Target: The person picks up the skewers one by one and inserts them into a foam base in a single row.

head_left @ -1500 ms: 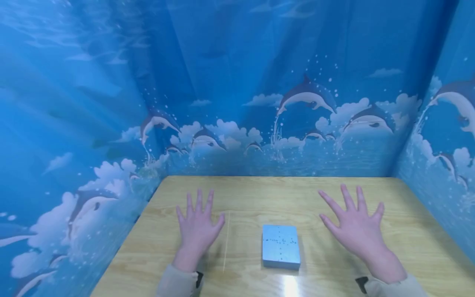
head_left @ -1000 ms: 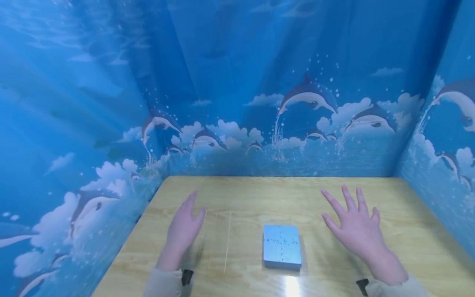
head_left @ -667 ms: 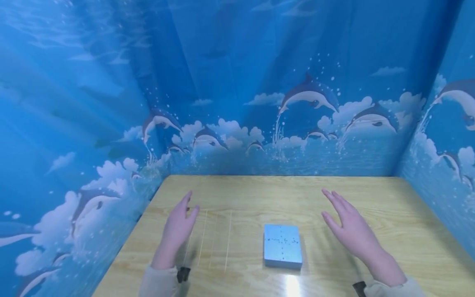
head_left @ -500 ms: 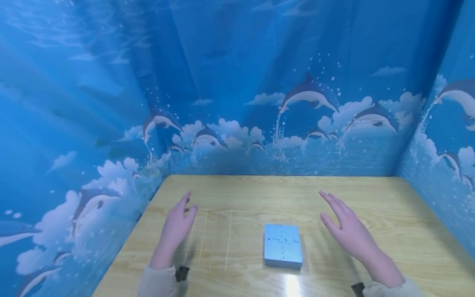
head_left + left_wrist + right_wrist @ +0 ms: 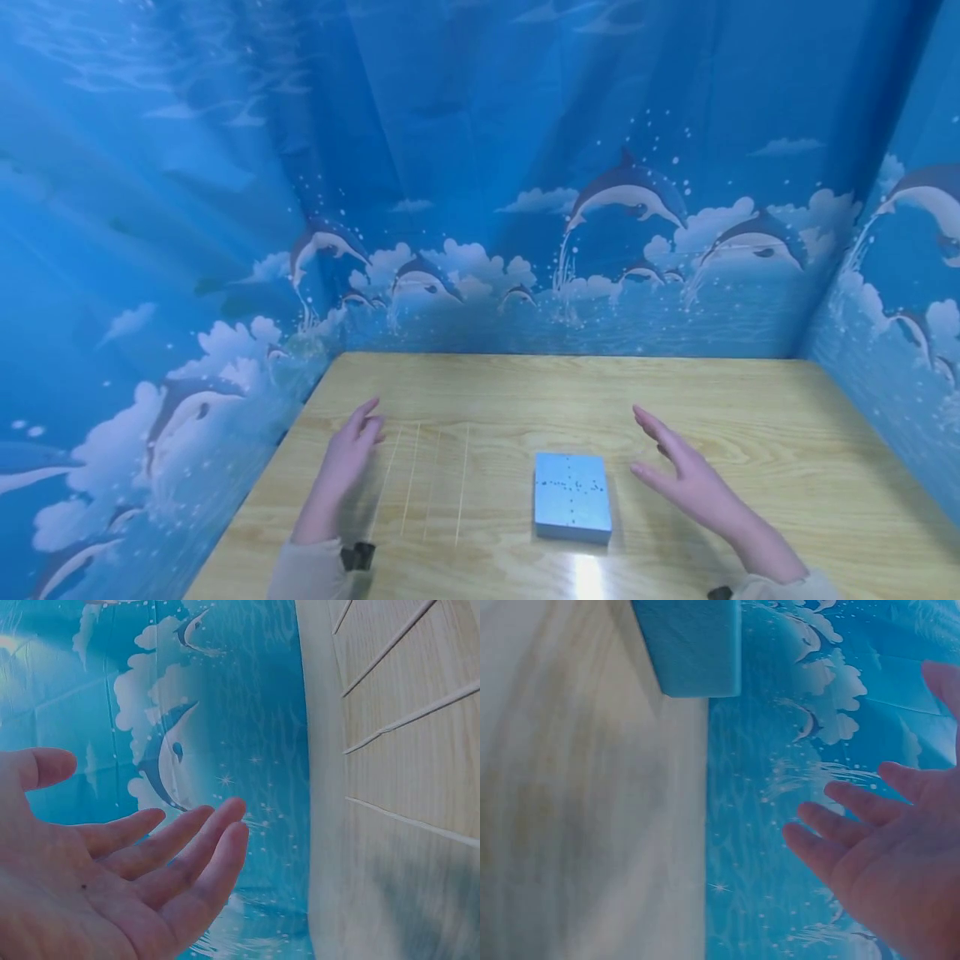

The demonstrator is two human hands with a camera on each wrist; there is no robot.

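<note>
A light blue, foam-like block (image 5: 572, 492) with dark dots in a cross pattern on top lies between my hands, nearer the right one. Several thin pale sticks (image 5: 462, 483) lie roughly parallel to the right of my left hand (image 5: 347, 454). That hand hovers above the table, fingers relaxed and slightly bent, holding nothing. To the right of the block is my right hand (image 5: 686, 479), raised with its thumb apart from loosely extended fingers and nothing in it. The left wrist view shows one stick (image 5: 382, 733) near the hand; the right wrist view shows the block's side (image 5: 694, 652).
A wood-grain table (image 5: 540, 400) spreads under both hands. Blue dolphin-print curtains (image 5: 465, 192) stand along its back, left and right sides. Bright light reflects off the table in front of the block.
Both hands have turned from palm-down with spread fingers to thumb-up. The left hand has moved left, uncovering more sticks. Lately both have drawn slightly nearer. The block stays put.
</note>
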